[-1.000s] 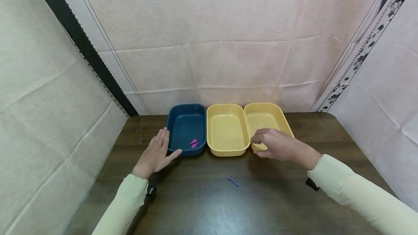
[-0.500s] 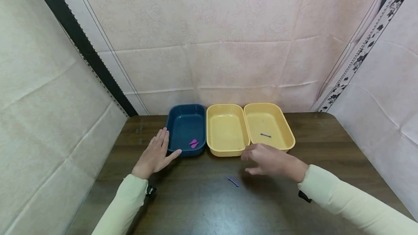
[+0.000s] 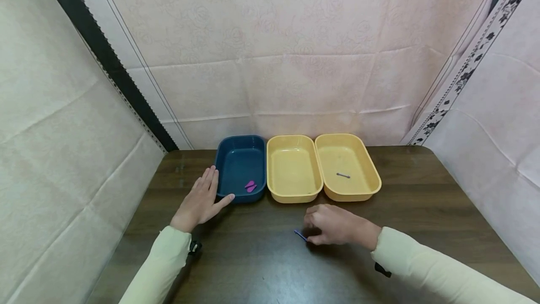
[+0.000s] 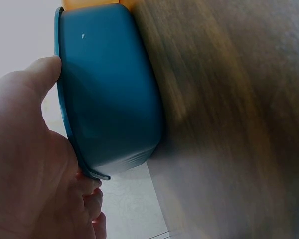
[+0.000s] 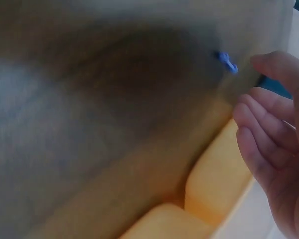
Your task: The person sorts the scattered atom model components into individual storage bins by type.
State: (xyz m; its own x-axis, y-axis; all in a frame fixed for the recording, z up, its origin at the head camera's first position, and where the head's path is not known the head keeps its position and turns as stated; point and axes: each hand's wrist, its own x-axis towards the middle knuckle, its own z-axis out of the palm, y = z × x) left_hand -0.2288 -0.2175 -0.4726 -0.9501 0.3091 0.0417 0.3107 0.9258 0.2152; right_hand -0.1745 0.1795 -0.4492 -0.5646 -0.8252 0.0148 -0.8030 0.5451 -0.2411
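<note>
My left hand (image 3: 198,203) rests with straight fingers against the left side and front corner of the blue tray (image 3: 240,161); its thumb touches the rim (image 4: 60,79) in the left wrist view. Inside that tray lie small magenta pieces (image 3: 251,186). Over the table in front of the yellow trays, my right hand (image 3: 335,224) reaches down beside a small blue stick with knobbed ends (image 3: 300,234). In the right wrist view, a gap separates the blue stick (image 5: 227,61) from the loosely bent fingers (image 5: 269,117), which hold nothing.
Beside the blue tray stand a middle yellow tray (image 3: 293,165) and a right yellow tray (image 3: 348,154). A greyish stick with knobbed ends (image 3: 343,175) lies in the right one. Cloth hangs behind and at both sides of the brown table (image 3: 253,262).
My right hand has left the right yellow tray, where the greyish stick now shows, and has come left and toward me to the blue stick. My left hand stays put.
</note>
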